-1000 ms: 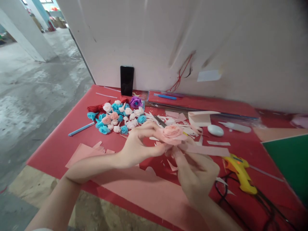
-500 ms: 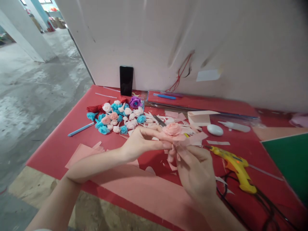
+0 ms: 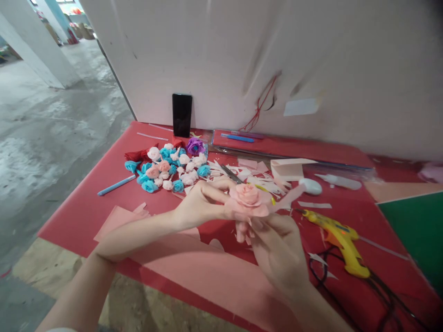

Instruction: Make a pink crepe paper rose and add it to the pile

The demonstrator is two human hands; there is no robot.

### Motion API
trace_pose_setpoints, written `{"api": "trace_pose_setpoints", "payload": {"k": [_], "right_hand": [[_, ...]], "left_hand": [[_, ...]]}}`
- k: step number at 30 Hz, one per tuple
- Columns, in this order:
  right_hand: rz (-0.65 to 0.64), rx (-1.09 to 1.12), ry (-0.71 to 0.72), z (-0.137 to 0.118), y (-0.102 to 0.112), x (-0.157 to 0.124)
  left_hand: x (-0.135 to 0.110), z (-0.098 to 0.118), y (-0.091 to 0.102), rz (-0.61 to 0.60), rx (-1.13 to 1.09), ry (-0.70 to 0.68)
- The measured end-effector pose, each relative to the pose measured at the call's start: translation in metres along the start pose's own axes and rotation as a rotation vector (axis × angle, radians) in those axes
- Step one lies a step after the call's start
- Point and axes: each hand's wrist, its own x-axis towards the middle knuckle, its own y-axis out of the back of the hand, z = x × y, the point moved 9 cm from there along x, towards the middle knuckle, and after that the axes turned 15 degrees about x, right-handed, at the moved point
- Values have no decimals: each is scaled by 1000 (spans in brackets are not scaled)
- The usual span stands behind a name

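Observation:
A pink paper rose (image 3: pixel 247 196) is held between my two hands above the red table. My left hand (image 3: pixel 204 205) pinches it from the left side, thumb and fingers at its lower petals. From the right and below, my right hand (image 3: pixel 277 249) grips the base of the rose and the pink paper strip (image 3: pixel 287 197), whose loose end sticks out to the upper right. Scissors (image 3: pixel 231 174) with yellow handles lie behind the rose, partly covered by it. Sheets of pink crepe paper (image 3: pixel 207 281) lie under and in front of my hands.
Paper roses in blue, white and pink (image 3: pixel 168 168) are heaped at the back left, near a phone (image 3: pixel 182 115) leaning on the wall. A yellow glue gun (image 3: pixel 341 242) with its cord lies right. A white egg-shaped object (image 3: pixel 310 186) and a glue bottle (image 3: pixel 341 181) lie behind it.
The rose has turned in my fingers, and its loose strip now points further up and right. My right hand has shifted slightly left. Everything else on the table stays put.

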Motion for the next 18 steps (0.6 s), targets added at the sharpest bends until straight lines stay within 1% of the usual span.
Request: {"api": "trace_pose_setpoints", "payload": {"k": [4, 10, 15, 18], "right_hand": [[1, 85, -86, 7, -4, 0], [9, 229, -223, 17, -6, 0], [60, 244, -246, 20, -4, 2], [62, 245, -273, 21, -7, 2]], "left_hand": [[0, 11, 3, -1, 115, -116], [-1, 22, 9, 80, 170, -315], [-6, 30, 9, 129, 241, -474], [-11, 34, 8, 155, 279, -526]]}}
